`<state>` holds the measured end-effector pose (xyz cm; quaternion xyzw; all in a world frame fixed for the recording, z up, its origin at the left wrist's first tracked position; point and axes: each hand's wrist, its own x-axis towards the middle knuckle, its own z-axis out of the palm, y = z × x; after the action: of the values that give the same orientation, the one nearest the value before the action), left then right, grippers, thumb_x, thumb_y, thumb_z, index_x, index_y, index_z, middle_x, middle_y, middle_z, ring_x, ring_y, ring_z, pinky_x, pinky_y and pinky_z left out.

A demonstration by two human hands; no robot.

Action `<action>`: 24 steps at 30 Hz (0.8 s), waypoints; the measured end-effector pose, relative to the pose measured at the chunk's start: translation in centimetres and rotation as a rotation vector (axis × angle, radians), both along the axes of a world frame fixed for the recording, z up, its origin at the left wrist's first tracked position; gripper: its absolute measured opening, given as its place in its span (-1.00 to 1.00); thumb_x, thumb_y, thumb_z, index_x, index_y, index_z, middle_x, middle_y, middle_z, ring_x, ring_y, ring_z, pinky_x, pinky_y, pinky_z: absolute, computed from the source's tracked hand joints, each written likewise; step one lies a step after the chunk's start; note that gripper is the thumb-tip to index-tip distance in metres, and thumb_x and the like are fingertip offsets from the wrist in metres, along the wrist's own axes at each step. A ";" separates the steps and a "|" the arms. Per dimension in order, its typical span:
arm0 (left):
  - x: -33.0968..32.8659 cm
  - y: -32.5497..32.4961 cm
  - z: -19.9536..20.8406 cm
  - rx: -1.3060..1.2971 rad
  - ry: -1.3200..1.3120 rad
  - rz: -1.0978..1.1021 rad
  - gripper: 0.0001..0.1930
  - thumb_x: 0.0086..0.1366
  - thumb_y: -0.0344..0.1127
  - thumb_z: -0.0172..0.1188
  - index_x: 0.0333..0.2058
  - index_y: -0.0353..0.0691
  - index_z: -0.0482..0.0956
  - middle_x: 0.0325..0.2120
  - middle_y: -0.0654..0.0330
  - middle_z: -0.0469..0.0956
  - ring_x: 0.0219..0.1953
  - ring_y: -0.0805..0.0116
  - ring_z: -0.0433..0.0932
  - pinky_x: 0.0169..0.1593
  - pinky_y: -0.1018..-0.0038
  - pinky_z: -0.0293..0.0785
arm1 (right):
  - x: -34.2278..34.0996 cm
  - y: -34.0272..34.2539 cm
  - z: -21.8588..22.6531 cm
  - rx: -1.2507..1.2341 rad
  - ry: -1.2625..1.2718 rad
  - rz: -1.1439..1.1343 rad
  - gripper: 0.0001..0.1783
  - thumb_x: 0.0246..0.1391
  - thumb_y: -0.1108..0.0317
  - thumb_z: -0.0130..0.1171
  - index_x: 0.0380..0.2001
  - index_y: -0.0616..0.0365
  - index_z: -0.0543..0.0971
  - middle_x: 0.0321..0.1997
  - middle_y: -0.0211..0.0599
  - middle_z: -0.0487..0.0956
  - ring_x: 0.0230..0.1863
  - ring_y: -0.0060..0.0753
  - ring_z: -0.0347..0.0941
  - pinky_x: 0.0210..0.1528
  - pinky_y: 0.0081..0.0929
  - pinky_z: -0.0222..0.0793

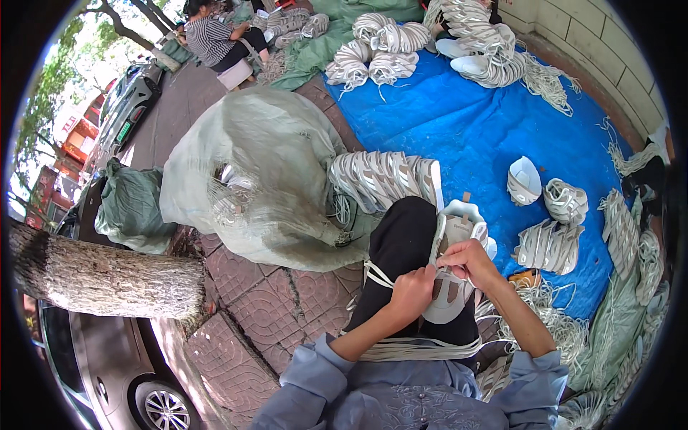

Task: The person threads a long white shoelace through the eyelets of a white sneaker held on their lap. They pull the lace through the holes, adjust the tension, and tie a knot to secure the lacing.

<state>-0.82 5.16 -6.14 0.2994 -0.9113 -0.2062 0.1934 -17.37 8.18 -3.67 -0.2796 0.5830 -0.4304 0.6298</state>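
Observation:
A white and taupe shoe upper (453, 231) lies across my lap, its tongue pointing away from me. My left hand (414, 292) is closed at the left eyelet edge, pinching a white shoelace. From the right, my right hand (467, 262) reaches over the upper, with thumb and forefinger pinched on the lace close to my left fingertips. The fingers partly cover the thin strand. Several white laces (423, 350) lie in a bundle across my lap, and a loop of white lace (378, 274) rests over my left knee.
A row of nested shoe uppers (387, 179) lies beyond my knee, beside a large pale sack (251, 172). More uppers (548, 246) sit on a blue tarp (459, 118). Loose laces (545, 315) are heaped at right. A tree trunk (107, 276) stands left; another person (215, 39) sits far off.

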 end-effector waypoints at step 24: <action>-1.2 -3.3 0.6 0.409 -0.063 -0.197 -0.71 0.11 -0.45 -0.04 -0.15 -0.20 0.30 -0.67 0.01 0.47 -0.60 0.18 0.53 -0.53 0.36 0.44 | -0.9 2.8 -2.1 -0.133 0.198 -0.070 -0.85 -0.15 0.37 0.12 -0.62 0.25 0.52 -0.77 -0.41 0.41 -0.76 -0.66 0.32 -0.69 -0.72 0.15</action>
<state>-2.02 1.83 -5.51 0.2480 -0.8809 -0.3952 0.0791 -18.22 10.95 -5.77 -0.3412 0.6220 -0.4602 0.5338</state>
